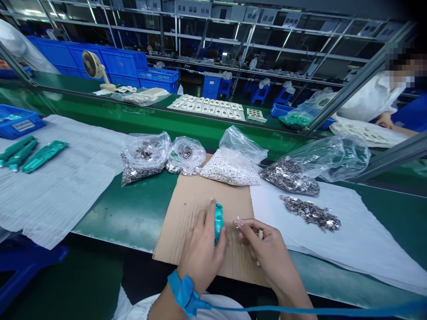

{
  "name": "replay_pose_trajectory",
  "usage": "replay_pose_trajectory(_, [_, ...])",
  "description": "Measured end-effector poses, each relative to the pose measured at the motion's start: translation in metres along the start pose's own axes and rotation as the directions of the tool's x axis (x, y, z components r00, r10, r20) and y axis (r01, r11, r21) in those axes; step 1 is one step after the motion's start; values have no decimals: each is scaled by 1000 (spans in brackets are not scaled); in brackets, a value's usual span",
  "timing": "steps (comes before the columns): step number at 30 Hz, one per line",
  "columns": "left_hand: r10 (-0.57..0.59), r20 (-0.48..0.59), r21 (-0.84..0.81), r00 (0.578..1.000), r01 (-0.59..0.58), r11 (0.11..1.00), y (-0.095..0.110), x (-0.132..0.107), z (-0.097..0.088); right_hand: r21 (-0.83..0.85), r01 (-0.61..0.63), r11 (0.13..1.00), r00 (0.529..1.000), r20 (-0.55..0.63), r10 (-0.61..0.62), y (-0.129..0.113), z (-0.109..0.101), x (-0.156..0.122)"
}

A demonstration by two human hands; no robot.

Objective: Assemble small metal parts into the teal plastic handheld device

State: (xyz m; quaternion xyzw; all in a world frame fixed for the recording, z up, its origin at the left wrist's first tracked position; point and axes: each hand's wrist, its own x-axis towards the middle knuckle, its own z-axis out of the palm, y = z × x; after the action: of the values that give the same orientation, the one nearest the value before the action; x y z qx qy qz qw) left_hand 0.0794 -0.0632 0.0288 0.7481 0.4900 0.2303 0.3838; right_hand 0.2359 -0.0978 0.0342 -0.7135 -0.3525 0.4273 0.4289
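Observation:
My left hand (202, 251) is shut on a teal plastic casing (219, 223), which stands on end above a cardboard sheet (200, 222). My right hand (267, 251) is beside the casing, pinching a tiny pale metal piece (237, 223) between its fingertips. A small beige item (259, 234) also shows among its fingers. A blue wrist strap (183, 291) circles my left wrist, with its cord (300, 311) running off to the right. Loose silvery metal pieces (310, 213) lie in a heap on a white sheet (353, 240) to my right.
Several plastic bags of small metal parts (231, 166) line the far edge of the cardboard on the green conveyor bench (126, 218). Several teal casings (43, 155) lie on a paper sheet (56, 186) at left. A co-worker (373, 100) works beyond the bench at right.

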Motion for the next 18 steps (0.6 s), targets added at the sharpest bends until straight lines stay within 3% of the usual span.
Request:
replay_pose_trajectory(3, [6, -41, 153, 999, 0, 988, 3, 1, -8, 62, -11, 998, 998, 59, 8, -5, 2, -2])
replay_pose_trajectory(6, [187, -48, 190, 981, -174, 966, 4, 3, -18, 111, -22, 994, 993, 119, 9, -6, 4, -2])
replay_pose_trajectory(10, [392, 53, 13, 919, -393, 920, 2, 7, -29, 138, -45, 989, 979, 202, 16, -2, 1, -3])
replay_pose_trajectory(14, [452, 34, -119, 891, -445, 887, -1, 12, -31, 137, -36, 990, 967, 255, 0, 1, -4, -6])
replay_pose_trajectory(18, [453, 5, -185, 891, -444, 877, -5, 13, -28, 133, -38, 990, 960, 279, -1, -4, -5, -10])
